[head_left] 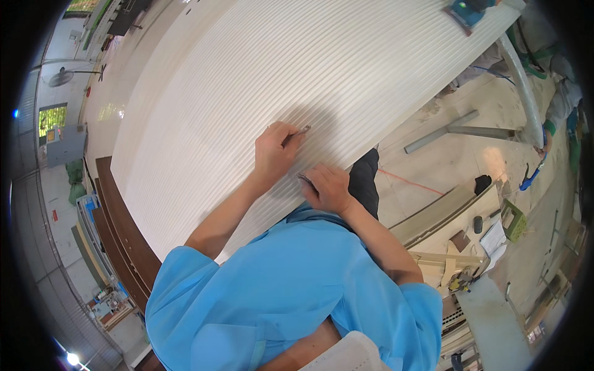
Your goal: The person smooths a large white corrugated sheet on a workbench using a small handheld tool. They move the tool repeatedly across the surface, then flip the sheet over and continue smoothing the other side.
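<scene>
Both hands [273, 151] [330, 187] at ribbed pnl [247, 86], grn crate [518, 227] R

Fan [60, 77] far left; green crate [516, 230] beside papers [493, 238].

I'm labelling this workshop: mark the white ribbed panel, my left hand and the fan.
White ribbed panel [260, 68], head view: ribbed top face.
Left hand [274, 151], head view: its middle.
Fan [62, 76], head view: round grey head.

The white panel [247, 93] looks matt and finely ribbed; the blue shirt [278, 266] is smooth cloth, the floor bars [434, 134] dull grey metal.
</scene>
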Available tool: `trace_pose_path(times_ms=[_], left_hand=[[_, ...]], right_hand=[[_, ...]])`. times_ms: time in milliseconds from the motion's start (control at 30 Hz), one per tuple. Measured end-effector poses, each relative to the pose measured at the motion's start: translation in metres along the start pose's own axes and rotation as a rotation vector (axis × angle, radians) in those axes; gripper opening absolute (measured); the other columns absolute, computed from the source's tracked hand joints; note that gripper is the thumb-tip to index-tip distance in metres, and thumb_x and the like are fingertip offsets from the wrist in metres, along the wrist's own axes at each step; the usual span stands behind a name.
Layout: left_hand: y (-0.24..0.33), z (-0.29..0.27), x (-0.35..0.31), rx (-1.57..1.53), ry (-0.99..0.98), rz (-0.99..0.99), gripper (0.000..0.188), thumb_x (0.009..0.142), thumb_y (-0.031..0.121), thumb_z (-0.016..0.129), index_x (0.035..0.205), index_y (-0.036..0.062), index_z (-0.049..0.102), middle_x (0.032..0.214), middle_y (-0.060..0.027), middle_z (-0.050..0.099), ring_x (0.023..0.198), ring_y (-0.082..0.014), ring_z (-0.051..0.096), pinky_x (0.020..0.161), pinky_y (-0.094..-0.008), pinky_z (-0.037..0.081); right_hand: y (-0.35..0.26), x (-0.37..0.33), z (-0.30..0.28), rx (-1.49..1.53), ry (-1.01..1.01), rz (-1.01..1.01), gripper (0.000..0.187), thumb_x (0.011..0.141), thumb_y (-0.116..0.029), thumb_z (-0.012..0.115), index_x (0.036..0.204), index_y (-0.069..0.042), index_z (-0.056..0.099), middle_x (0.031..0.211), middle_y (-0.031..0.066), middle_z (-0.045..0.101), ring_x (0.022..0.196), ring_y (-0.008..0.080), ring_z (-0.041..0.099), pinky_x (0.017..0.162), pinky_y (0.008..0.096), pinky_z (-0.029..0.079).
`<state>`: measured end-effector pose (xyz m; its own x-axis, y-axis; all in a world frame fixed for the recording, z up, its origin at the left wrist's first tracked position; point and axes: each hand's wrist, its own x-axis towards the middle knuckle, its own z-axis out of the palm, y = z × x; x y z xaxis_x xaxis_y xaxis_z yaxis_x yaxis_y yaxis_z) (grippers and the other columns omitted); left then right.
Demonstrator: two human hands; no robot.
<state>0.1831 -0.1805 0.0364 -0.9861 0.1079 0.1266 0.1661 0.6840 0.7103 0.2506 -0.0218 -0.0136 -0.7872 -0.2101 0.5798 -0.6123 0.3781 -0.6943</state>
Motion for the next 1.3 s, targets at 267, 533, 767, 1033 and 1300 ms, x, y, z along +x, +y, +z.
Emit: trace_pose_path(times_ms=[267,533,767,1033,1300], left_hand=[[0.012,0.041,0.026,0.046,0.121,0.194,0.009,0.087,0.011,0.077,0.086,0.0042,0.071,0.079,-0.0114,0.066,0.07,-0.0307,0.063,0.063,-0.0415,0.05],[0.045,0.133,0.137,0.057,0.06,0.372,0.012,0.092,0.016,0.066,0.086,0.0058,0.068,0.085,-0.0132,0.066,0.081,-0.0363,0.064,0.072,-0.0491,0.052],[-0.023,-0.005,-0.025,0.101,0.023,0.183,0.005,0.083,0.004,0.075,0.085,0.0038,0.07,0.084,-0.0116,0.068,0.075,-0.0309,0.065,0.064,-0.0413,0.052],[-0.049,-0.057,-0.084,0.195,-0.051,0.096,0.005,0.083,0.001,0.073,0.082,0.0034,0.069,0.079,-0.0121,0.066,0.075,-0.0323,0.064,0.066,-0.0425,0.05],[0.075,0.158,0.185,0.102,0.074,0.498,0.018,0.092,0.017,0.062,0.079,0.0037,0.066,0.08,-0.0147,0.064,0.076,-0.0367,0.063,0.069,-0.0506,0.05]], right_hand=[[-0.001,-0.004,0.003,-0.053,0.006,-0.013,0.018,0.076,-0.007,0.073,0.093,-0.007,0.066,0.075,0.0057,0.063,0.061,0.0242,0.061,0.054,0.0342,0.047],[-0.002,0.001,0.0,-0.024,0.01,-0.016,0.021,0.073,-0.005,0.074,0.092,-0.006,0.065,0.074,0.0069,0.062,0.06,0.0251,0.06,0.053,0.0355,0.046],[-0.003,0.001,-0.002,-0.009,0.039,-0.002,0.02,0.074,-0.006,0.075,0.091,-0.008,0.065,0.073,0.0061,0.061,0.061,0.0251,0.061,0.053,0.036,0.047],[0.002,-0.005,0.005,0.026,0.059,-0.017,0.021,0.073,-0.009,0.075,0.092,-0.008,0.065,0.073,0.0057,0.06,0.061,0.0244,0.061,0.053,0.036,0.047],[-0.003,-0.005,0.003,-0.002,0.048,0.008,0.023,0.074,-0.011,0.076,0.095,-0.008,0.065,0.076,0.0051,0.06,0.064,0.0239,0.063,0.054,0.0355,0.048]])
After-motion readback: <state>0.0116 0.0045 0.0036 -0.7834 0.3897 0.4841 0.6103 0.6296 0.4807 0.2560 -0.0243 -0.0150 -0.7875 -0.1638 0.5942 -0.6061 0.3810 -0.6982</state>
